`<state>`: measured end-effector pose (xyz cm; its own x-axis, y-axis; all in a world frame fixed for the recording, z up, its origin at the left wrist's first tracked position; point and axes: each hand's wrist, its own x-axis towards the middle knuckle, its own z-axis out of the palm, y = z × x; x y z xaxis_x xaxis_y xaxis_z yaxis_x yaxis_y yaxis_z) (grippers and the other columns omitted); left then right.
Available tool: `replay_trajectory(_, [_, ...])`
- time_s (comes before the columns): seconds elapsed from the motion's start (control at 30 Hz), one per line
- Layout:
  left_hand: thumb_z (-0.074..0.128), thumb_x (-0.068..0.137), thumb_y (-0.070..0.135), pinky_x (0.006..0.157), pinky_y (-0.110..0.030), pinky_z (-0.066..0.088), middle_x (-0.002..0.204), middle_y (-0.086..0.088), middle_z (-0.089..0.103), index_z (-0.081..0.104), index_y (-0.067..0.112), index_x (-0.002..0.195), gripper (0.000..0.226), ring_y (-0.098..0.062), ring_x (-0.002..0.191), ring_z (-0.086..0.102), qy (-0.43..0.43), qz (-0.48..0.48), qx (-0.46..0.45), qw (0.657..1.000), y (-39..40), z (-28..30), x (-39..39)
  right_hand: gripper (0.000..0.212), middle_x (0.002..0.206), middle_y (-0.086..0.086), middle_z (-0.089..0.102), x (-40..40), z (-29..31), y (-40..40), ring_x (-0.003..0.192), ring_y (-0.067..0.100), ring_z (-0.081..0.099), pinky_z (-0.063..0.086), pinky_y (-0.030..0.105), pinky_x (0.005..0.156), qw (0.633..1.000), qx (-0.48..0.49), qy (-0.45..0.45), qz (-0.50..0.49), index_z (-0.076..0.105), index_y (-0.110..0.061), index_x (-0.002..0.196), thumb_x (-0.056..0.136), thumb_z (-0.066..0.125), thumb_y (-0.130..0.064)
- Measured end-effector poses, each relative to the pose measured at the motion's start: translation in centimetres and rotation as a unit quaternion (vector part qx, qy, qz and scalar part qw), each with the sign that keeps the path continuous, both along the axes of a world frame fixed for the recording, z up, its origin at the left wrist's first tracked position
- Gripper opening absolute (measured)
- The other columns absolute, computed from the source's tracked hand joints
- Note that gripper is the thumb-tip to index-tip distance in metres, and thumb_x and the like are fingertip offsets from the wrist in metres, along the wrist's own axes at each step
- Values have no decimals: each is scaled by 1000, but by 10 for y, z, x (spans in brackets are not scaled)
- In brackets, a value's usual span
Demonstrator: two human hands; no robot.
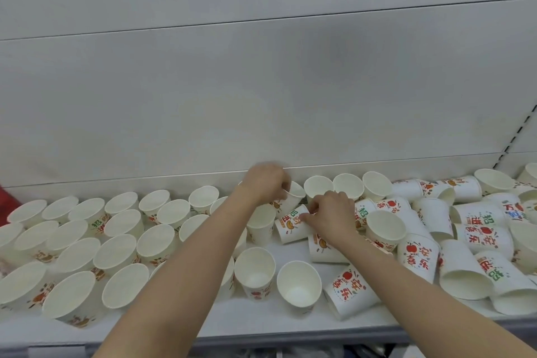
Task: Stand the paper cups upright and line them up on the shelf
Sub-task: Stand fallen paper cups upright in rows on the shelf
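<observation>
Rows of white paper cups with red and orange print are standing upright, mouths up, across the left half of the white metal shelf. Near the middle, at the far edge, the left hand is curling its fingers round a tilted white paper cup. Just right of it, the right hand is pinching another printed cup lying on its side. Further right, a jumble of tipped-over printed cups is lying heaped against a few upright ones.
</observation>
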<state>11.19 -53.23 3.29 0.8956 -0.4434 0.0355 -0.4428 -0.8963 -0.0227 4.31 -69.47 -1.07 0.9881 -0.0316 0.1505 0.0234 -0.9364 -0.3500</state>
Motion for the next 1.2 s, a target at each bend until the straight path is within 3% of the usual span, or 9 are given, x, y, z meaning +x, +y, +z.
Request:
replay_trajectory(0.13, [67, 83, 32, 68, -26, 39, 96, 9, 71, 73, 30, 92, 11, -15, 93, 62, -17, 44, -59, 997, 11, -6, -13, 15, 68, -16, 62, 0, 1, 0, 87, 17, 57, 45, 34, 82, 990, 137, 30, 2, 62, -36, 61, 71, 73, -39])
replay_trajectory(0.27, [64, 84, 33, 61, -26, 35, 86, 2, 69, 74, 26, 88, 13, -22, 88, 63, -36, 71, -56, 995, 11, -18, -26, 13, 67, -16, 65, -3, 3, -2, 78, 11, 61, 50, 33, 74, 986, 166, 24, 23, 65, -33, 63, 71, 75, -34])
replay_trajectory(0.4, [62, 88, 29, 74, -30, 43, 114, 4, 67, 70, 31, 112, 25, -21, 108, 60, -1, 88, -90, 992, 11, -22, -33, 4, 69, -11, 68, -9, -1, 3, 75, 11, 59, 50, 31, 71, 989, 135, -26, 63, 71, -30, 70, 70, 75, -31])
replay_trajectory(0.57, [68, 79, 16, 90, -27, 48, 132, 11, 59, 60, 30, 130, 53, -9, 106, 58, 132, 36, -288, 948, 21, -16, -55, 6, 67, -7, 64, -15, 3, 9, 71, 13, 57, 43, 26, 63, 987, 142, -48, 65, 73, -25, 76, 74, 76, -29])
replay_trajectory(0.67, [81, 69, 35, 91, -32, 47, 125, 8, 62, 56, 32, 132, 69, -13, 109, 56, 146, 2, -237, 960, 10, -19, -66, 3, 65, -3, 64, -17, 12, 7, 60, 6, 54, 42, 24, 60, 960, 273, -18, 56, 73, -18, 74, 73, 76, -19])
replay_trajectory(0.73, [81, 68, 41, 82, -34, 48, 111, 5, 64, 61, 31, 121, 57, -17, 101, 57, 96, 18, -177, 979, 1, -21, -68, 1, 67, -3, 65, -21, 17, 2, 58, 1, 52, 40, 19, 59, 948, 307, -12, 81, 74, -16, 75, 76, 75, -17])
replay_trajectory(0.83, [78, 73, 35, 72, -30, 45, 104, 3, 63, 68, 27, 103, 33, -18, 96, 59, 52, 51, -155, 985, -6, -21, -70, 9, 77, -9, 63, -19, 13, -14, 74, 2, 53, 39, 17, 68, 966, 226, -56, 112, 74, -19, 85, 85, 65, -16])
replay_trajectory(0.97, [77, 69, 34, 67, -27, 47, 96, 5, 67, 72, 29, 84, 17, -17, 91, 61, 45, 81, -155, 984, 2, -19, -70, 35, 112, 0, 56, -6, -2, -40, 106, 23, 43, 33, 29, 88, 992, 68, -45, 92, 65, -25, 116, 82, 63, -15])
replay_trajectory(1.2, [75, 75, 48, 73, -33, 44, 92, 3, 70, 77, 27, 84, 23, -21, 94, 50, -55, 110, -134, 983, 7, -34, -82, 64, 126, -2, 44, 1, 0, -37, 114, 23, 37, 28, 35, 97, 986, -125, -32, 105, 52, -31, 127, 69, 73, -46])
